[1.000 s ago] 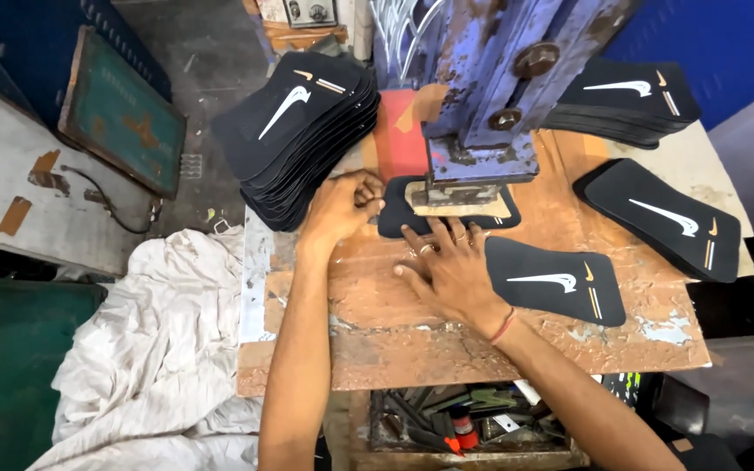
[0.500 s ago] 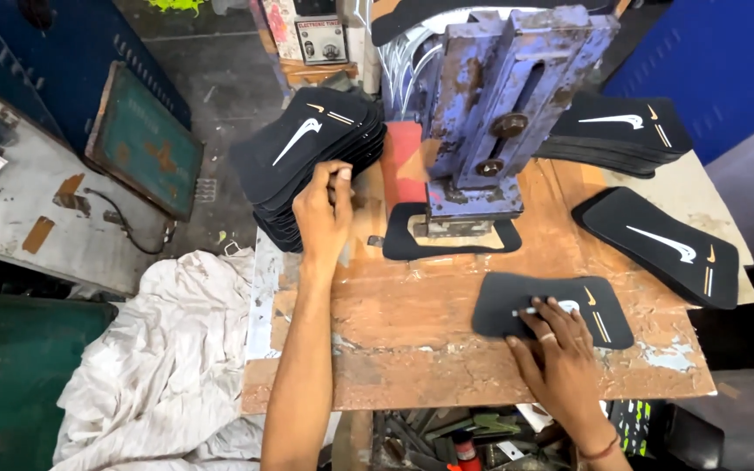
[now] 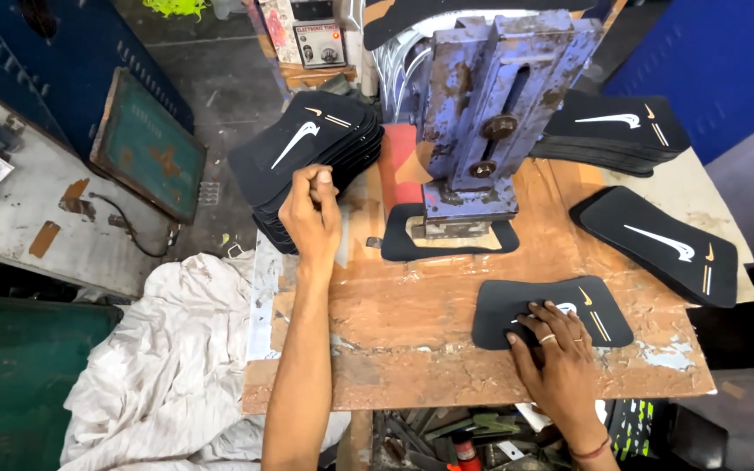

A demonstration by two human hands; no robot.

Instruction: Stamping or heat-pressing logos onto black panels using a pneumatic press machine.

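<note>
My left hand (image 3: pixel 311 214) is curled at the near edge of a stack of black flat pieces with white curved marks (image 3: pixel 307 144), its fingers pinching the edge of one piece. My right hand (image 3: pixel 556 349) lies flat, fingers spread, on a single black piece (image 3: pixel 503 305) at the front right of the wooden table (image 3: pixel 394 323). Between the hands stands a worn blue press (image 3: pixel 482 113). Another black piece (image 3: pixel 394 244) lies under its base.
A second stack of black pieces (image 3: pixel 613 131) sits at the back right, with a lone piece (image 3: pixel 656 240) nearer. White cloth (image 3: pixel 159 349) is heaped left of the table. Tools (image 3: pixel 447 436) lie on a shelf below. A green board (image 3: pixel 146 148) leans at the left.
Both hands left the piece under the press. My left hand went up to the left stack; my right hand slid down to the single piece at the front right.
</note>
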